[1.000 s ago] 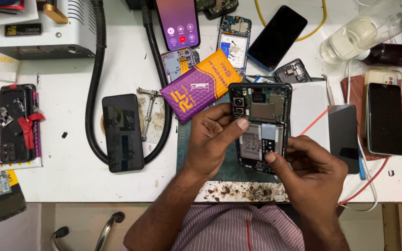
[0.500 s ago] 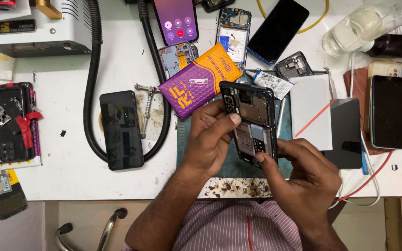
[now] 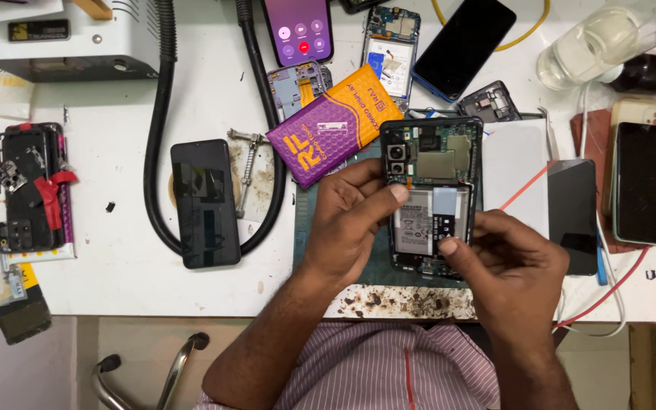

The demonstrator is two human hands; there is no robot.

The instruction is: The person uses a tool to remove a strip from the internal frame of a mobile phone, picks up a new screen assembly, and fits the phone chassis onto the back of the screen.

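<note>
Black and opened up, the phone (image 3: 432, 193) is held by both hands, left hand (image 3: 351, 216) gripping its side, right hand (image 3: 506, 262) pinching its battery.

You have a black opened phone (image 3: 430, 193) with a white-and-grey battery (image 3: 417, 225). Beside it lies a purple-and-orange packet (image 3: 333, 134) with a dotted pattern. The lit phone (image 3: 298, 29) glows purple. Your shirt (image 3: 389, 372) is pink with white stripes. The hose (image 3: 157, 144) is black, the table (image 3: 115, 273) white.
</note>
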